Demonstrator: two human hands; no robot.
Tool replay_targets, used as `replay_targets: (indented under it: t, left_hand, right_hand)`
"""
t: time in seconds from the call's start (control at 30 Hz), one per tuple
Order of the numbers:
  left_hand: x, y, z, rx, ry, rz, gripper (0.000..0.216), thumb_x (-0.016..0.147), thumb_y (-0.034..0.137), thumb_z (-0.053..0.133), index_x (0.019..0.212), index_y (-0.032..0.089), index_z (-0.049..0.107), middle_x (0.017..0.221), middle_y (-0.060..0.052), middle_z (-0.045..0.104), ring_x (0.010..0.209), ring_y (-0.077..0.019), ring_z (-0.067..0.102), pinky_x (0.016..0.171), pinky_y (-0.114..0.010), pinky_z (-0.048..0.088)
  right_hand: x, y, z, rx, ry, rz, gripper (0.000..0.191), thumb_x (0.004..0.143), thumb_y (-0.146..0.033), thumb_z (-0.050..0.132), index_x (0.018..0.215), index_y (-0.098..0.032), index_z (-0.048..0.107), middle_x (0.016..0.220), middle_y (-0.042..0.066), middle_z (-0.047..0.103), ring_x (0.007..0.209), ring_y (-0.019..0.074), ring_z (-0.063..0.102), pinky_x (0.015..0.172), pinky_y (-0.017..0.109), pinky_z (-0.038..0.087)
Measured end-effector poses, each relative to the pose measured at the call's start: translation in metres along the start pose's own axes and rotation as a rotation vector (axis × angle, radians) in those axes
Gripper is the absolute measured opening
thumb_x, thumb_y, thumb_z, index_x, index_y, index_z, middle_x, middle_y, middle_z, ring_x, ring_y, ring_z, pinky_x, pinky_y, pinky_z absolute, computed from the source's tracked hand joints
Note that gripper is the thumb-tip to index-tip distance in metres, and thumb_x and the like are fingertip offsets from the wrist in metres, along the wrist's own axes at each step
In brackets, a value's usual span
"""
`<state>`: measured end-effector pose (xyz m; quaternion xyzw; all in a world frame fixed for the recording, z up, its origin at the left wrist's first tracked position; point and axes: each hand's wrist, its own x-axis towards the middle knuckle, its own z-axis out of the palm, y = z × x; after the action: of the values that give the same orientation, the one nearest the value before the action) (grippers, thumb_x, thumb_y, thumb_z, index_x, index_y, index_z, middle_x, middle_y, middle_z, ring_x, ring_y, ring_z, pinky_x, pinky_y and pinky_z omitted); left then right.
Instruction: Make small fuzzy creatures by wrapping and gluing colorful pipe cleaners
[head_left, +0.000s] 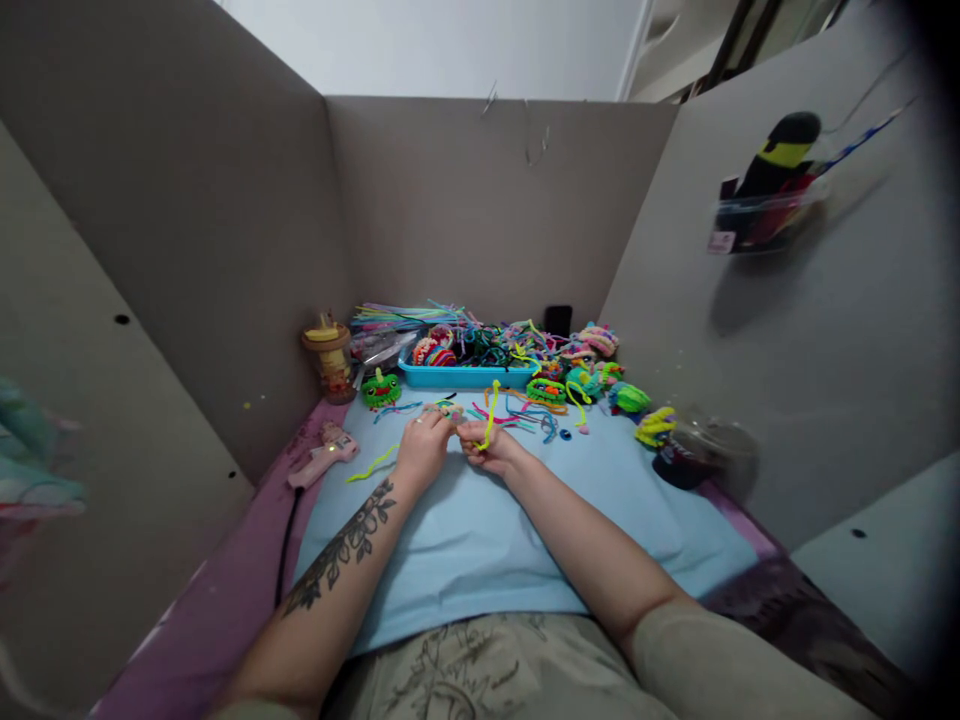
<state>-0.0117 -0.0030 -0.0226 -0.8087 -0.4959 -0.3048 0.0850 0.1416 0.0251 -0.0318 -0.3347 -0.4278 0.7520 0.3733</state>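
Observation:
My left hand [424,448] is closed around a small fuzzy pastel piece [448,409], mostly covered by the fingers. Beside it, fingertips almost touching, my right hand [491,450] pinches a bent neon-yellow pipe cleaner [493,415] whose free end sticks up. Whether the yellow strand joins the pastel piece is hidden by the fingers. Another yellow pipe cleaner [373,464] lies on the light blue cloth [517,540] left of my hands. Short coloured pipe cleaner pieces lie scattered just beyond them.
Behind stands a blue tray [469,378] heaped with pipe cleaners. A green fuzzy figure [382,389] sits left of it; several more line the right. A pink glue gun [324,459] and a tumbler [328,360] are at left, a dark-filled cup [684,462] at right. Grey panels enclose the table.

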Motion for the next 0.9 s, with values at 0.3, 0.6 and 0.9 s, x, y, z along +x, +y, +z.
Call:
replay_targets:
  t: [0.3,0.6,0.9]
  left_hand:
    - [0.001,-0.006,0.012,-0.340,0.000,-0.146,0.023,0.089,0.022,0.038,0.073,0.017,0.054,0.076,-0.005,0.057,0.076,-0.0181,0.051,0.069,-0.029,0.039]
    - [0.001,-0.007,-0.005,-1.028,-0.254,-0.402,0.024,0.080,0.035,0.041,0.063,0.018,0.041,0.056,0.005,0.037,0.052,-0.0090,0.033,0.049,-0.022,0.026]
    - [-0.002,-0.010,0.003,-0.791,-0.012,-0.214,0.014,0.081,0.027,0.049,0.079,0.016,0.057,0.071,0.000,0.057,0.064,-0.0119,0.051,0.060,-0.023,0.041]
  right_hand:
    - [0.005,0.004,0.000,-0.546,0.142,-0.486,0.021,0.071,-0.035,0.061,0.066,-0.017,0.051,0.054,-0.004,0.047,0.048,0.0084,0.038,0.047,0.022,0.029]
    - [-0.007,-0.001,0.005,-1.119,0.180,-0.961,0.011,0.083,-0.021,0.049,0.077,-0.019,0.057,0.074,0.003,0.059,0.072,0.0165,0.051,0.070,0.029,0.038]
    - [-0.001,0.008,0.003,-0.972,0.280,-0.812,0.013,0.081,-0.026,0.049,0.070,-0.019,0.050,0.061,-0.002,0.048,0.057,0.0126,0.043,0.056,0.024,0.033]
